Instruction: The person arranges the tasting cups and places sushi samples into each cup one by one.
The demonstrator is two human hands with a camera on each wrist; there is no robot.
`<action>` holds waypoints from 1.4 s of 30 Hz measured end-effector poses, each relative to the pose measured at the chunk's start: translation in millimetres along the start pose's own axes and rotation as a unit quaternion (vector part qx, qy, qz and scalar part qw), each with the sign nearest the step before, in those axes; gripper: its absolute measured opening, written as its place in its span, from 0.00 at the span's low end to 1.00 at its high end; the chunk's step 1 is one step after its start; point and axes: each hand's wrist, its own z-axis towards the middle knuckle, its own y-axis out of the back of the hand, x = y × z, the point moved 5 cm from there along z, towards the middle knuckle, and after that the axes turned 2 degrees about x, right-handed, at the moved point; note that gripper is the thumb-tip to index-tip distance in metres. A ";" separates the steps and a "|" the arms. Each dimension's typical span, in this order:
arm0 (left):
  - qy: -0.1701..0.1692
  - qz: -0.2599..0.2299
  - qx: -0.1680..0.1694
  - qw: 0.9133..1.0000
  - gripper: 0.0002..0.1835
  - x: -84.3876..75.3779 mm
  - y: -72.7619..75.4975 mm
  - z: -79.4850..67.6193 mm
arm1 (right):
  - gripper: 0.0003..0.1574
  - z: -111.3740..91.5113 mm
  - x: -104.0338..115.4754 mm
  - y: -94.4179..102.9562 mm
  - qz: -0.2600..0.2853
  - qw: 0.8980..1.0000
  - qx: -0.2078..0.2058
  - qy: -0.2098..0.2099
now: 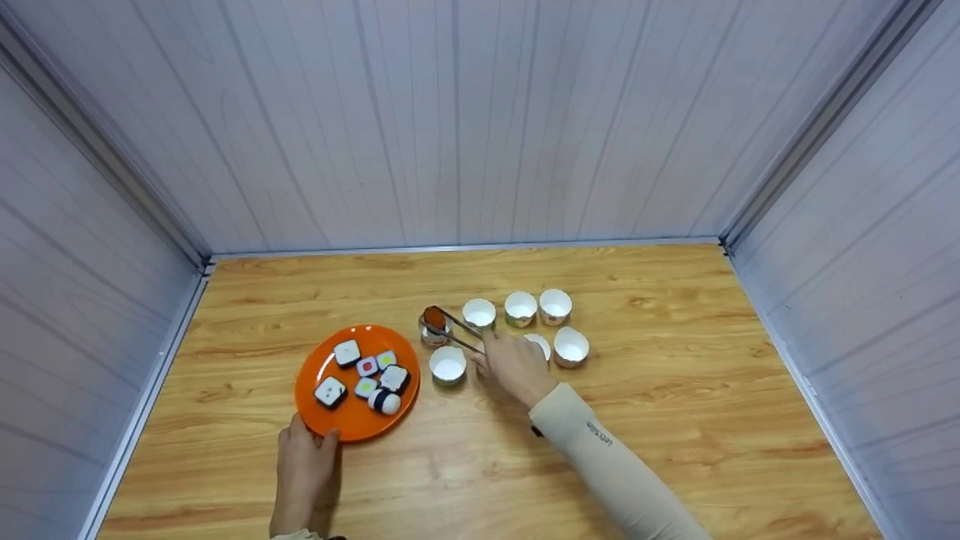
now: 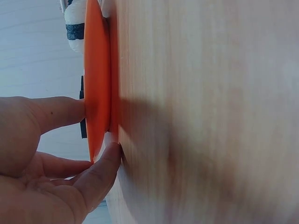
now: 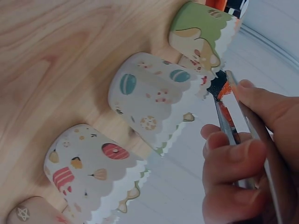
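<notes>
On the wood-grained desk (image 1: 675,420), an orange plate (image 1: 356,427) lies flat on the person's left, carrying a loose cluster of seven sushi-shaped pieces (image 1: 367,366). The left hand (image 1: 304,461) pinches the plate's near rim, its thumb on top and other fingers at the edge and underneath, close to the desk. Over on the other side, the right hand (image 1: 517,367) reaches across the small paper cups (image 1: 520,309), seven in all, which stand upright with scalloped rims, one partly hidden by that hand. Its fingers are curled around a pair of slim metal tongs (image 3: 274,186). The tips lie on either side of a dark piece with an orange top (image 1: 434,319), located at the leftmost cup (image 1: 435,340), just beside the plate; whether it rests inside or is held just above the rim cannot be told, nor how hard the tips press. The step in hand looks like handling this one piece between tongs and cup. From here, the move seems to call for careful control of the tips, clear of the thin cup wall, with the left hand keeping the plate steady.
</notes>
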 end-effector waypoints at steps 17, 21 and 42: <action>-0.028 -0.001 -0.010 1.000 0.33 1.0 2.0 -0.5 | 0.27 -1.1 -3.3 -6.4 -0.011 1.000 0.008 0.001; -0.023 -0.003 -0.008 1.000 0.33 1.4 1.7 0.2 | 0.27 -0.2 -4.8 -4.9 -0.003 1.000 0.020 -0.012; -0.022 -0.006 -0.016 1.000 0.32 0.8 0.3 0.1 | 0.24 -42.8 25.0 12.9 0.041 0.996 -0.026 0.079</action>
